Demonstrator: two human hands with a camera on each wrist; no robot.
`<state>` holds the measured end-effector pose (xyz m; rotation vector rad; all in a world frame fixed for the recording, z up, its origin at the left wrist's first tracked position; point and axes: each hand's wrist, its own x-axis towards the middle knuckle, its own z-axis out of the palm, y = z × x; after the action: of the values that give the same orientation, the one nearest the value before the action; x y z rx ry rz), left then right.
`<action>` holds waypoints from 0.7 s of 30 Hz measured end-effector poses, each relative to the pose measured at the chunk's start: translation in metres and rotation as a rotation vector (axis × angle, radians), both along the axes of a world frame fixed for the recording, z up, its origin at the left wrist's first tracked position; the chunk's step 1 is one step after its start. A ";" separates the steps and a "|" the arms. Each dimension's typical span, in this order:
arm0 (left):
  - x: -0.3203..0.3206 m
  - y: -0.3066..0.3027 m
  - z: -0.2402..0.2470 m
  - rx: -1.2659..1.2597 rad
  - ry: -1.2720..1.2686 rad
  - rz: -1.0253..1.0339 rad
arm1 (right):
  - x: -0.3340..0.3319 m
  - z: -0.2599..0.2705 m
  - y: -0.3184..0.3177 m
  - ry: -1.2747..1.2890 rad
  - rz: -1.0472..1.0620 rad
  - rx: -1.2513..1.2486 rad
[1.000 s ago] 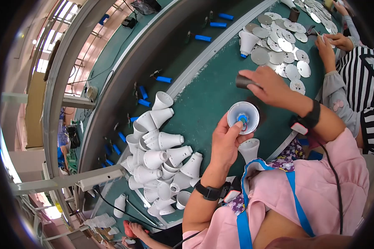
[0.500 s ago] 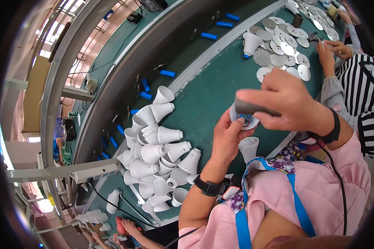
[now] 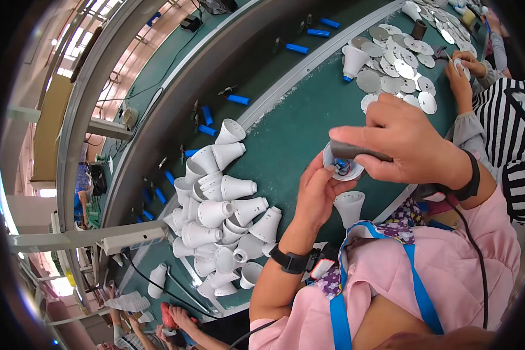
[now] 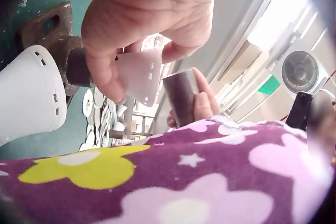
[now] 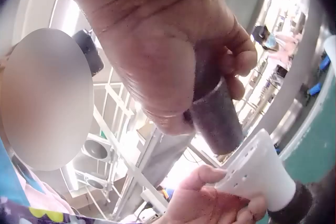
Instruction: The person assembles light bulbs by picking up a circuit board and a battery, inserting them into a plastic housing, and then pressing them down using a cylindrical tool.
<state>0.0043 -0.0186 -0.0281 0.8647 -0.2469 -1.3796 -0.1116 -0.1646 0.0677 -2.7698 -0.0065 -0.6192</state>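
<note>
My left hand (image 3: 316, 195) grips a white cone-shaped lamp housing (image 5: 260, 174) round its side, its wide mouth turned up. Inside the mouth shows a blue part (image 3: 342, 168) with thin wires. A thick dark grey cylinder (image 3: 351, 151) is in my right hand (image 3: 417, 143), fingers curled round it, its free end right over the housing's mouth. In the right wrist view, the housing's narrow end meets a dark round piece (image 5: 291, 203). The left wrist view shows a brown metal fixture (image 4: 63, 50) behind my left fingers, beside another white housing (image 4: 31, 95).
A heap of white housings (image 3: 216, 216) lies left on the green table (image 3: 291, 146). Flat metal discs (image 3: 394, 58) are piled at the far right near another person's hands (image 3: 461, 76). Blue parts (image 3: 239, 100) lie along the dark channel beyond the table's raised edge.
My right hand has come left with the cylinder to over the housing, which my left hand still holds. Since half a second ago both hands have barely shifted.
</note>
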 end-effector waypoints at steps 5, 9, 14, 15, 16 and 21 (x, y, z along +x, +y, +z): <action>0.001 -0.001 0.002 -0.018 0.004 0.007 | 0.004 -0.012 0.002 0.118 0.056 -0.102; 0.001 0.001 -0.001 -0.006 -0.005 -0.015 | 0.005 -0.006 -0.002 0.089 0.026 -0.054; 0.002 0.001 0.002 -0.015 -0.006 -0.022 | 0.005 -0.011 0.000 0.047 0.023 -0.045; 0.002 0.000 0.002 -0.011 -0.006 -0.012 | 0.005 -0.013 0.000 0.145 0.063 -0.115; 0.002 -0.002 0.002 -0.018 -0.004 -0.009 | 0.005 -0.011 -0.004 0.147 0.066 -0.123; 0.012 0.005 0.007 0.103 -0.112 -0.046 | 0.008 -0.006 -0.011 0.041 -0.147 0.137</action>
<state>0.0167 -0.0134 -0.0214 1.0290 -0.2846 -1.3976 -0.1034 -0.1756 0.0617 -2.6654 0.2418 -0.5756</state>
